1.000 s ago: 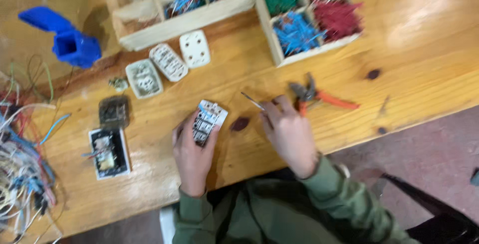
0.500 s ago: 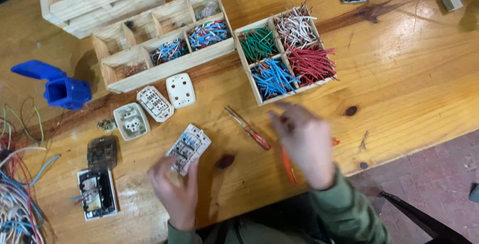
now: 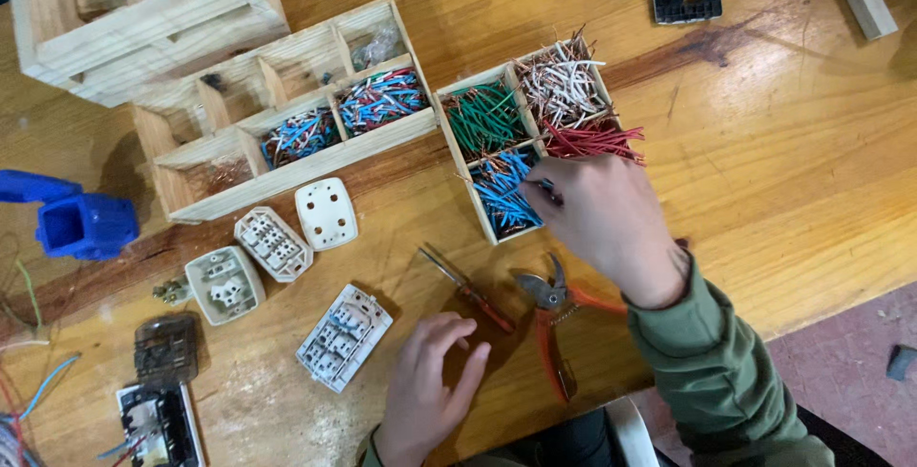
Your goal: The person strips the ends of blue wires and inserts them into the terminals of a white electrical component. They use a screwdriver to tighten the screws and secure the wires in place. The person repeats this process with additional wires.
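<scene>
My right hand (image 3: 607, 219) reaches into the small wooden wire box (image 3: 457, 147). Its fingertips are pinched together among the blue wire pieces (image 3: 501, 195) in the near compartment. My left hand (image 3: 430, 386) rests on the table with fingers apart and nothing in it, just right of a white switch module (image 3: 344, 336) lying flat. Between my hands lie a red-handled screwdriver (image 3: 468, 288) and orange-handled cutters (image 3: 552, 319).
The wire box also holds green (image 3: 485, 116), white (image 3: 564, 75) and red (image 3: 592, 139) pieces. A longer divided wooden tray (image 3: 277, 176) sits to its left. White socket parts (image 3: 272, 243), a blue plastic piece (image 3: 81, 223), a dark module (image 3: 164, 348) and loose wires lie at left.
My right hand has left the screwdriver on the table and moved up to the blue wires. My left hand has let go of the white switch module, which now lies flat.
</scene>
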